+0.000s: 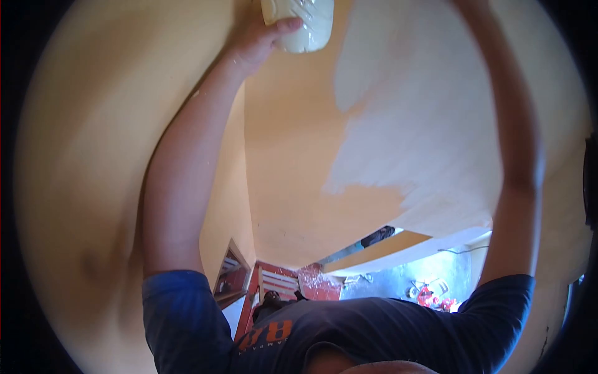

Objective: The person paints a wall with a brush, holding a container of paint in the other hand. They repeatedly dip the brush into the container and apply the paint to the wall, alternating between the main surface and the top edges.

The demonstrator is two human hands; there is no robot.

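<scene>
My left hand [255,47] is raised at the top of the view, its thumb pressed against a translucent plastic container [310,28]. Something whitish like paint shows through the container's side, and its upper part is cut off by the frame edge. My right forearm [514,124] reaches up along the right side, and the hand lies beyond the top edge. Between my arms stands a peach wall [286,156] with a large whitish patch [411,124] that has ragged, brushed-looking edges. Small pale specks mark my left wrist and forearm.
Another wall [81,156] runs close beside my left arm. Far below are a red floor [283,270] with white spatter, a slatted pale object [278,282], a framed opening [232,271], a dark figure-like shape [271,299] and red items [427,296] on a bluish floor.
</scene>
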